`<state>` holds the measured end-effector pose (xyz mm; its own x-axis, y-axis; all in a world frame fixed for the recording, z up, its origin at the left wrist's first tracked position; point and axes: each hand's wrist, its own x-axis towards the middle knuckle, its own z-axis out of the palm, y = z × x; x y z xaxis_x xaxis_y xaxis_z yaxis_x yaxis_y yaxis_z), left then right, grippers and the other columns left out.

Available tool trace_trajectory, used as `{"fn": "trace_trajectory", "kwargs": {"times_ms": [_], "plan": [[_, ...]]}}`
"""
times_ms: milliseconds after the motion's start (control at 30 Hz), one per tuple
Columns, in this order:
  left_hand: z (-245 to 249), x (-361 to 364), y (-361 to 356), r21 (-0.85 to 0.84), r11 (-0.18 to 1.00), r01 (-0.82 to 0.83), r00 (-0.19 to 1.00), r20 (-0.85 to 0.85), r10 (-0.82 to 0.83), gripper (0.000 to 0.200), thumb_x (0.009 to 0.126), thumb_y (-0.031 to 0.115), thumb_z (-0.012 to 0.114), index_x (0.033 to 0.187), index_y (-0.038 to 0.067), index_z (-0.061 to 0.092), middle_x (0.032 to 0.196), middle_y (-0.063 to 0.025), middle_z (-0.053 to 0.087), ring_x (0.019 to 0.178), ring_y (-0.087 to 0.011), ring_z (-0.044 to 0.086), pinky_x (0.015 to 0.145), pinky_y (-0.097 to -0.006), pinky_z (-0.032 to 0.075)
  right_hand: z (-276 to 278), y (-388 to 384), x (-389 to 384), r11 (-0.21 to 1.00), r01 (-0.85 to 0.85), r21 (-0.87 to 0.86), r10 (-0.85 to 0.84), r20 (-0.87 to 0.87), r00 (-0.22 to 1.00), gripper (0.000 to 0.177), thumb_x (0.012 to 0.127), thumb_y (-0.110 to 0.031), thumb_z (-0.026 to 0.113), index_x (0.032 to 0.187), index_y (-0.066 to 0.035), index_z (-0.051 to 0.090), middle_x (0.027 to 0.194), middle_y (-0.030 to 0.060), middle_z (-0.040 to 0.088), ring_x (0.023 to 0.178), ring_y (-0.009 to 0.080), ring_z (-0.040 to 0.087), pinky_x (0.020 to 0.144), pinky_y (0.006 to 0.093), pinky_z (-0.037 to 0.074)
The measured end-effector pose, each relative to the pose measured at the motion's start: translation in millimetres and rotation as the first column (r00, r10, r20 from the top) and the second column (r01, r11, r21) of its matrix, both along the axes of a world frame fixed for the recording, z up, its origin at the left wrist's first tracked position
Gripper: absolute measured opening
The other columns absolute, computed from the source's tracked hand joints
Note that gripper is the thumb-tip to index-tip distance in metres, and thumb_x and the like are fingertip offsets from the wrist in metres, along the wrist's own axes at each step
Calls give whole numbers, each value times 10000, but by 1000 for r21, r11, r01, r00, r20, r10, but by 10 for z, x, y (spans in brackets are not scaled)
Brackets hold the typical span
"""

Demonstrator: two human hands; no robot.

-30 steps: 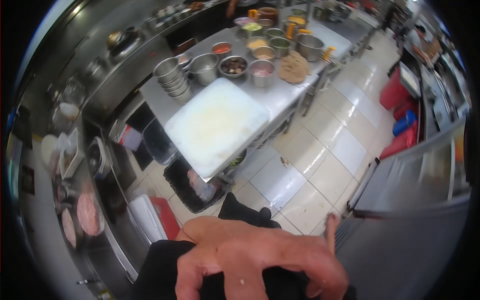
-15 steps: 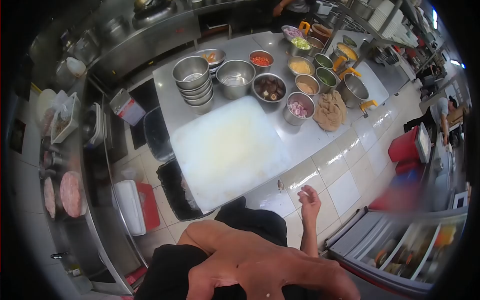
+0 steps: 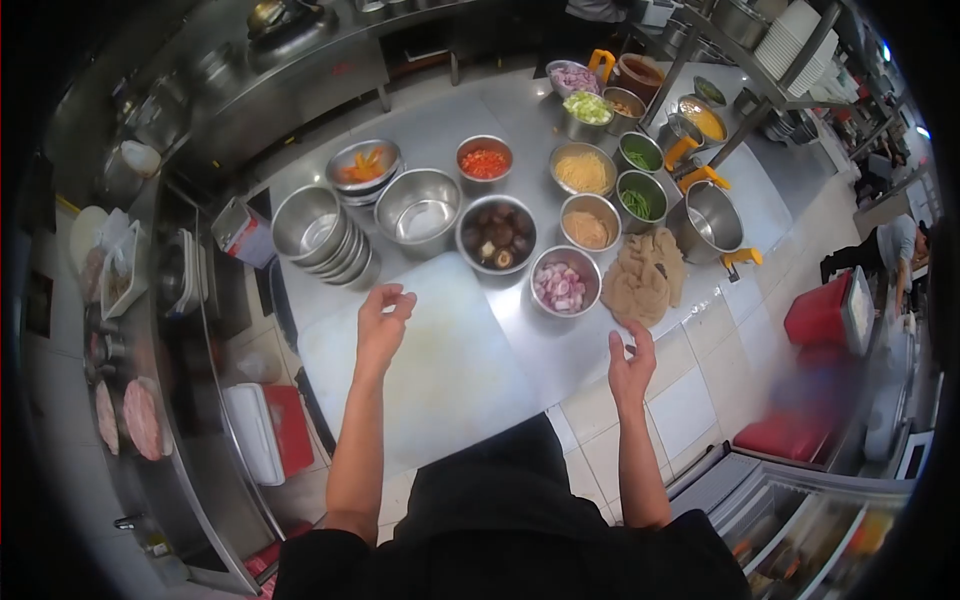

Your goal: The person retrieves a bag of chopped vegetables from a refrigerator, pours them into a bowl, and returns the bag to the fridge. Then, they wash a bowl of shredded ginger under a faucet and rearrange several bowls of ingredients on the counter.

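My left hand is over the white cutting board, its fingers loosely bent and apart, with nothing seen in them. Just beyond it stand a leaning stack of steel bowls and an empty steel pot. Off the table's front edge, my right hand is raised with thumb and fingers apart, fingertips right by a crumpled brown cloth. Left of that cloth sits a steel container of chopped purple onion. A bowl of dark mushrooms stands at the board's far corner.
Farther back are bowls of chopped red pepper, shredded yellow food and cut greens. A pot with an orange handle stands at the right. An open refrigerated drawer lies low right. Another person works far right.
My view has shifted and my body has straightened. My left hand has come into view over the board; my right hand has moved up beside the cloth.
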<state>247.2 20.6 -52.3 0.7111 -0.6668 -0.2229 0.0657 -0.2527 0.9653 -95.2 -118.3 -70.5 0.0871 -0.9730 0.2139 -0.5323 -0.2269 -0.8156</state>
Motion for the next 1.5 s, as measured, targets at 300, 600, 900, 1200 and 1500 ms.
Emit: {"fn": "trace_trajectory", "kwargs": {"times_ms": [300, 600, 900, 1200, 1500], "plan": [[-285, -38, -795, -25, 956, -292, 866, -430, 253, 702, 869, 518, 572, 1361, 59, 371, 1105, -166, 511, 876, -290, 588, 679, -385, 504, -150, -593, 607, 954, 16, 298, -29, 37, 999, 364, 834, -228, 676, 1128, -21, 618, 856, 164, 672, 786, 308, 647, 711, 399, 505], [-483, -723, -971, 17, 989, -144, 890, -436, 137, 522, 932, 354, 553, 1306, 4, 456, 983, -143, 563, 743, -236, 625, 619, -328, 503, -385, -725, 862, 999, 34, -22, -33, 44, 998, 208, 831, -123, 570, 1011, -42, 636, 721, 232, 640, 681, 417, 628, 644, 488, 481], [-521, -851, -870, 16, 996, -84, 976, -199, 86, 466, 927, 356, 575, 1239, 19, 500, 901, -110, 599, 685, -189, 612, 546, -281, 471, -279, -573, 641, 990, -17, 140, 16, 4, 1000, 217, 833, -163, 572, 996, -23, 599, 667, 216, 626, 650, 392, 630, 626, 482, 481], [-355, -1315, -1020, 210, 948, 241, 956, 116, -269, 397, 861, 304, 657, 1166, 54, 608, 708, -120, 652, 639, -220, 638, 617, -347, 489, -35, -584, 472, 983, -96, 160, 110, -79, 991, 235, 836, -263, 668, 876, -32, 671, 634, 122, 622, 602, 319, 617, 582, 419, 478], [-529, -1368, -997, 257, 952, 167, 942, 242, -231, 326, 799, 153, 555, 1098, 56, 642, 679, -188, 621, 608, -328, 613, 617, -431, 480, 273, -1804, 558, 949, -100, -300, 62, -133, 989, 316, 836, -184, 655, 1106, -27, 607, 1079, 179, 600, 1016, 361, 520, 900, 434, 405]]}}
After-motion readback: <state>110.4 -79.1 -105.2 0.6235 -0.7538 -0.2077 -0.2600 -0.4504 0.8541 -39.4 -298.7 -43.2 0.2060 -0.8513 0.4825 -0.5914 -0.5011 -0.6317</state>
